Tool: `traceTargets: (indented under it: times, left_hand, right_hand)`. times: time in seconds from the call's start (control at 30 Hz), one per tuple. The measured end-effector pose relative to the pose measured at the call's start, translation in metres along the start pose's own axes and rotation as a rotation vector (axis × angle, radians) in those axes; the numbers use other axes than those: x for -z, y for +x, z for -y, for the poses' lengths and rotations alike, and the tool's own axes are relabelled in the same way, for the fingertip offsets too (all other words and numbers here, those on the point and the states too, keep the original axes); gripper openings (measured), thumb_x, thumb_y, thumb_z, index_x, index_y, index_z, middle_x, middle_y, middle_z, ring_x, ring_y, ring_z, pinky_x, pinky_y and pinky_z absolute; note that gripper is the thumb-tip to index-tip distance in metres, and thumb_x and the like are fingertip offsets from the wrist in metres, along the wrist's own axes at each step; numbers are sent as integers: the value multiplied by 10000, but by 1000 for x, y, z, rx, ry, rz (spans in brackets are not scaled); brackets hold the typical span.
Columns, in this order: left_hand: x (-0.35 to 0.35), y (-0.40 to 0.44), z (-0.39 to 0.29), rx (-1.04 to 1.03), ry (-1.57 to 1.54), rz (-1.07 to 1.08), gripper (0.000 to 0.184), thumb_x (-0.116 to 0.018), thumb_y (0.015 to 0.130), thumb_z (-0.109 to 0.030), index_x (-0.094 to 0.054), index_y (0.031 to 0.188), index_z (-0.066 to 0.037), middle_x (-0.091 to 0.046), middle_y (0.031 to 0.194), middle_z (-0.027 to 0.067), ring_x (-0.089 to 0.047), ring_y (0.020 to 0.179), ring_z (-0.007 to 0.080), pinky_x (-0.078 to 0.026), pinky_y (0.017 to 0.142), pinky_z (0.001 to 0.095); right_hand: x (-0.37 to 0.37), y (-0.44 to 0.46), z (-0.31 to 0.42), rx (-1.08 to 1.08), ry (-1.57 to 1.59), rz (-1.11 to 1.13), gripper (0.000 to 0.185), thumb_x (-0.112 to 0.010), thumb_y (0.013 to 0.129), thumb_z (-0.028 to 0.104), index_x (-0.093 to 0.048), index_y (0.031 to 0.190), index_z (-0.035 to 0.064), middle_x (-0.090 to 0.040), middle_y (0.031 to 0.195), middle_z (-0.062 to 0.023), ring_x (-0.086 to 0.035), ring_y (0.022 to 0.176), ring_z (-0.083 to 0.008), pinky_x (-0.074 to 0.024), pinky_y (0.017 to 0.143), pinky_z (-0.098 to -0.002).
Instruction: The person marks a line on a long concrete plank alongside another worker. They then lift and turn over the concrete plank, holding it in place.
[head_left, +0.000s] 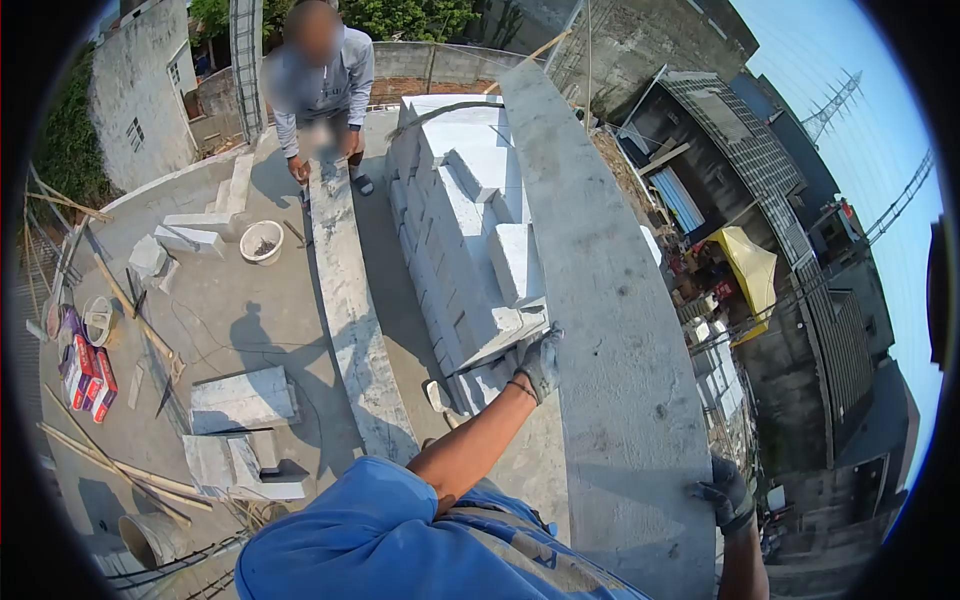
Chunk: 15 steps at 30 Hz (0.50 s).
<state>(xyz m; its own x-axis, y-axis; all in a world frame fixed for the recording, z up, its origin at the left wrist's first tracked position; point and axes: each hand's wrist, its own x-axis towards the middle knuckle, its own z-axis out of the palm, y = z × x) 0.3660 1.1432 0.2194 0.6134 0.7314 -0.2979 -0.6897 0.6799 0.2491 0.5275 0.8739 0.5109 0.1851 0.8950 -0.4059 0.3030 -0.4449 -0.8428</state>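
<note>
Gray panel (625, 310) is the big item: runs from upper center down to lower right, near end cut off by the bottom of frame, underside hidden. Block stack (455, 200), white, sits just left of it; its right side is hidden behind the panel. Stained plank (352, 300) lies farther left, near end lost behind the blue shirt (350, 530). Co-worker (340, 75) bends at its far end, 2 hands there, finger detail too small to read. Red bags (90, 380) at far left, print unreadable. Bucket (261, 243) on the floor, contents unclear.

Wearer's 2 hands, both gloved, are on the panel. Left hand (541, 362) closed on its left edge, right hand (730, 492) closed on its right edge, nearer the body. Finger wrap under either edge not visible, so can't tell how firm.
</note>
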Motion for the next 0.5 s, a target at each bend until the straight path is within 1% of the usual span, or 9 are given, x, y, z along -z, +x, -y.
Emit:
traceTargets:
  times: [0.07,0.13,0.17,0.23,0.3,0.37,0.4,0.43,0.5]
  left_hand:
    - [39,35,14,21,-83,94,483,-494,915,-323,-386,1341,-124,-371,1392,27,-324,1273,138,-256,1046,341]
    - [-6,-26,-23,121,-177,282,439,-417,946,-320,-368,1328,-110,-443,1326,63,-458,1190,221,-372,997,416]
    - [-11,-35,-28,116,-175,280,439,-417,946,-320,-368,1328,-110,-443,1326,63,-458,1190,221,-372,997,416]
    - [-20,-41,-29,52,2,1,434,-400,952,-319,-366,1331,-111,-447,1321,75,-468,1178,231,-375,995,427]
    - [47,31,1,10,26,71,522,-467,923,-330,-337,1371,-96,-343,1422,-21,-261,1318,162,-194,1075,352]
    - [33,11,-9,-137,26,-14,423,-461,924,-265,-409,1301,-80,-443,1322,52,-446,1190,211,-349,1017,385]
    - [30,7,-13,-129,49,-15,423,-461,924,-265,-409,1301,-80,-443,1322,52,-446,1190,211,-349,1017,385]
    - [30,8,-15,-68,75,-23,413,-465,912,-234,-421,1289,-73,-447,1314,52,-445,1185,208,-346,1019,375]
    - [19,-7,-23,15,137,-38,404,-470,899,-203,-432,1277,-65,-452,1307,51,-444,1180,205,-344,1020,366]
  right_hand:
    - [12,9,-26,-19,-46,55,365,-656,707,129,-570,1024,-31,-629,884,-47,-579,781,-112,-465,700,-248]
    - [12,14,-48,-31,-88,111,267,-609,700,130,-601,926,-11,-627,830,-49,-576,772,-130,-457,711,-260]
    - [14,18,-64,-29,-88,116,267,-609,700,130,-601,926,-11,-627,830,-49,-576,772,-130,-457,711,-260]
    - [26,31,-105,9,-86,186,206,-585,704,135,-616,865,9,-613,787,-36,-560,748,-119,-451,699,-261]
    - [33,50,-150,22,-122,158,170,-563,706,131,-615,824,20,-592,761,-28,-544,728,-119,-446,694,-265]
    - [24,56,-165,134,-143,225,156,-536,722,117,-612,817,18,-579,743,-21,-536,716,-124,-441,681,-262]
    - [8,47,-164,-62,15,76,144,-526,744,137,-605,783,23,-571,728,-23,-525,700,-123,-431,662,-255]
    - [-5,44,-159,-59,46,69,144,-526,744,137,-605,783,23,-571,728,-23,-525,700,-123,-431,662,-255]
    - [-21,37,-152,217,-5,-103,182,-501,783,187,-588,756,29,-549,698,-17,-498,668,-109,-402,616,-248]
